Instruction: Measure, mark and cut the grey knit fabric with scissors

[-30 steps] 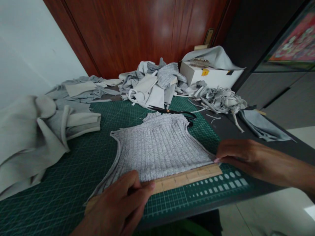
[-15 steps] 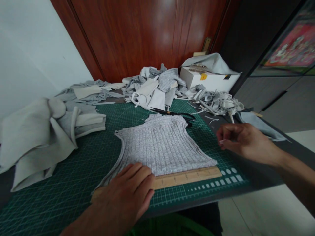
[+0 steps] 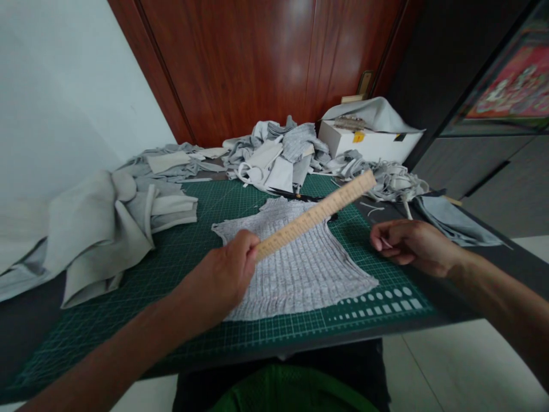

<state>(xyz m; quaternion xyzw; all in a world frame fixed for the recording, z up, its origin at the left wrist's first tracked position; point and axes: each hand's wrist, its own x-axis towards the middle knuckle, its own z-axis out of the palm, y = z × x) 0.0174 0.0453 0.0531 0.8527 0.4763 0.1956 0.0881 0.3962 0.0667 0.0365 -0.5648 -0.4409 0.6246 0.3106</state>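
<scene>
Nearest, the person's green top point(image 3: 278, 395) and dark trousers point(image 3: 364, 363) show below the edge of the dark counter point(image 3: 38, 315). A green cutting mat point(image 3: 180, 269) with printed grid lines lies on it, a row of white circles and squares along its near right side.

The ribbed grey knit piece point(image 3: 295, 280) lies spread on the mat between the two hands, its wide end toward the person and its narrower end away. The left hand point(image 3: 235, 269) is closed around one end of a wooden ruler point(image 3: 317, 214), which slants up over the knit piece, its free end pointing away and to the right. The right hand point(image 3: 405, 243) hangs just beside the knit piece's right side, fingers loosely curled inward; whether it has hold of anything small, I cannot tell.

To the left, thick pale fabric point(image 3: 90, 229) is bunched in folds. Beyond the knit piece lie black scissors point(image 3: 295, 195), partly hidden behind the ruler. At the right are folded grey cloth point(image 3: 457, 220) and, farther off, a tangle of fabric strips point(image 3: 397, 180). A heap of grey and white scraps point(image 3: 274, 151) and a white box point(image 3: 373, 143) stand before a reddish-brown wooden door point(image 3: 257, 63).
</scene>
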